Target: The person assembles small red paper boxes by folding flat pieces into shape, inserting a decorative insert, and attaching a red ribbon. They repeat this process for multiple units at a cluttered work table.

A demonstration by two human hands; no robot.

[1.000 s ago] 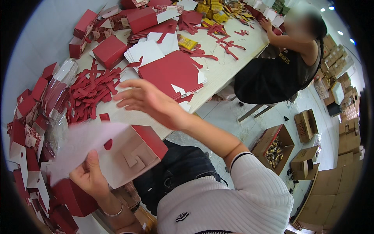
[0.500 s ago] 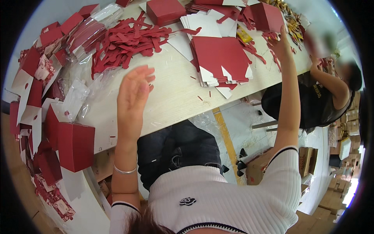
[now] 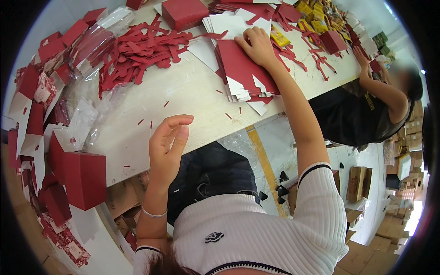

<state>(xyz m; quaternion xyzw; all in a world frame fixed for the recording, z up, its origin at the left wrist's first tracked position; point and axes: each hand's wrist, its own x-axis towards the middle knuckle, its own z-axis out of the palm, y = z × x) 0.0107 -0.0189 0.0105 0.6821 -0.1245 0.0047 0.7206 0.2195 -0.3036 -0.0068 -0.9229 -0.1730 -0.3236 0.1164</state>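
A stack of flat red cardboard blanks (image 3: 240, 66) with white undersides lies on the table, its near edge notched. My right hand (image 3: 260, 48) rests on the far part of the top blank, thumb spread and fingers bent near its far edge. Nothing is lifted in it. Above the table's near edge hovers my left hand (image 3: 167, 149), empty, its fingers loosely curved and apart from the thumb. Left of the stack, a heap of red paper strips (image 3: 140, 55) spreads over the table. White sheets (image 3: 229, 26) lie just behind the stack.
A folded red box (image 3: 85, 178) stands at the left edge among more red boxes and clear plastic bags (image 3: 82, 119). Another red box (image 3: 183, 13) sits at the back. Yellow packets (image 3: 316, 16) lie far right. A co-worker's hand (image 3: 362, 59) is near a small red box (image 3: 333, 42).
My right hand has come left from beside a red box onto the stack. That box now sits farther right, near the co-worker. My left hand has dropped toward the table's near edge.
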